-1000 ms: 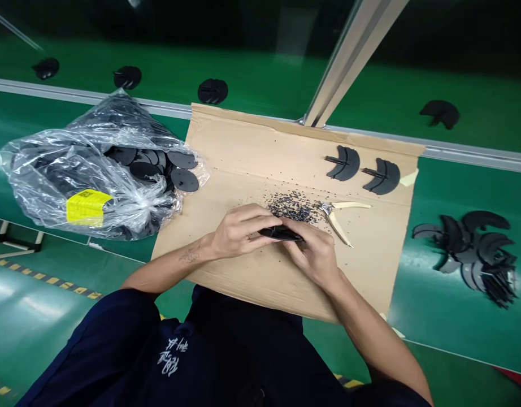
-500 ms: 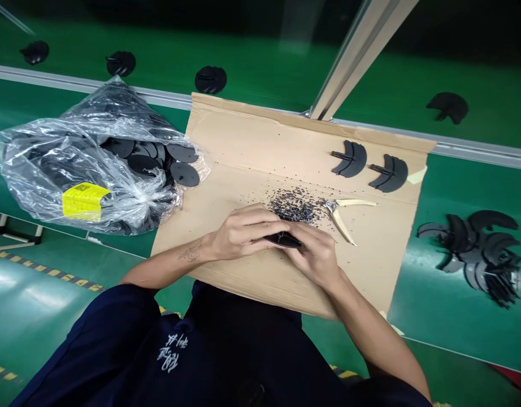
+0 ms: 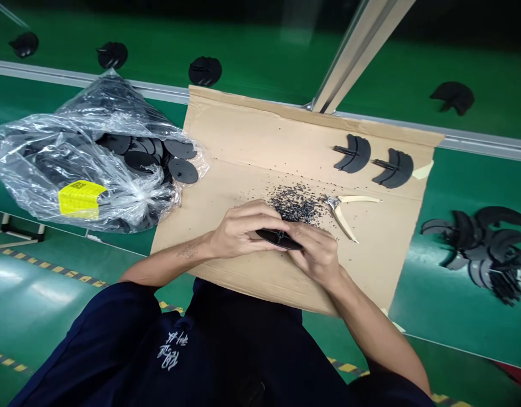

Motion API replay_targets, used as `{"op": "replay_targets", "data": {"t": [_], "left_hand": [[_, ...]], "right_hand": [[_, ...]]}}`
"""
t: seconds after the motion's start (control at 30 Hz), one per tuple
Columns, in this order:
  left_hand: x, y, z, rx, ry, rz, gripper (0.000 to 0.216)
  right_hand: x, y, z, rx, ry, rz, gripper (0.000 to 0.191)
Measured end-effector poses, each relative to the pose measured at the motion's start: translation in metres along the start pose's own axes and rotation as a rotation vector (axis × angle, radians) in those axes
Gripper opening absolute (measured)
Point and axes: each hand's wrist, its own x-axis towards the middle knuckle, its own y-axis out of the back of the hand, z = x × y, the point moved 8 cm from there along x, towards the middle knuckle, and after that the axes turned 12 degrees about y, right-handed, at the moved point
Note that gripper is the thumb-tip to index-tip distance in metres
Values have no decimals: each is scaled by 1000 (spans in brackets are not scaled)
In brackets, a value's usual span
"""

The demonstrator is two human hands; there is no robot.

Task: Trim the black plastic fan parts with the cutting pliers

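Between my two hands is a black plastic disc (image 3: pixel 279 239), tilted, its lower edge showing under my fingers. My left hand (image 3: pixel 246 229) grips its left side, with fingers across the top. On the other side my right hand (image 3: pixel 315 249) is closed round the disc, partly hiding it. Just beyond lies a heap of small black plastic scraps (image 3: pixel 296 203) on a cardboard sheet (image 3: pixel 243 288). Cutting nippers (image 3: pixel 339 210) with cream handles rest spread on the cardboard, right of the scraps.
A clear plastic bag (image 3: pixel 40 169) of black discs (image 3: pixel 183 170) lies on the left. Two curved black parts (image 3: pixel 354 153) sit at the cardboard's back right. More curved parts (image 3: pixel 476 243) are piled on the green table. Behind stands a metal post (image 3: pixel 349 56).
The disc has tilted, and more of its face and left edge shows below my fingers. Both hands keep their hold. The camera view has shifted slightly.
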Motion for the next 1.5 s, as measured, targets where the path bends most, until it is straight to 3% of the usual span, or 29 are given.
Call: {"op": "replay_targets", "data": {"t": [0.4,0.67,0.77,0.87,0.97,1.13,1.33,1.5], "left_hand": [[-4,2,0,-20,21,44,18],[-1,-3,-3,7,31,-14,25],[-1,-5,-7,-24,52,-11,21],[0,-3,-18,-99,145,16,19],[1,7,-31,-104,237,110,20],[1,17,-37,-66,229,167,20],[-1,11,-38,-35,210,146,20],[1,12,-41,-34,210,158,22]], "right_hand": [[0,-3,1,93,-99,-23,32],[-1,-5,7,185,-164,14,21],[4,-2,11,196,-166,-43,23],[4,15,21,83,-177,-174,35],[-12,53,43,-208,-287,-247,50],[-47,94,64,-508,-406,-348,51],[-32,88,67,-514,-409,-371,47],[-4,68,61,-291,-367,-207,28]]}}
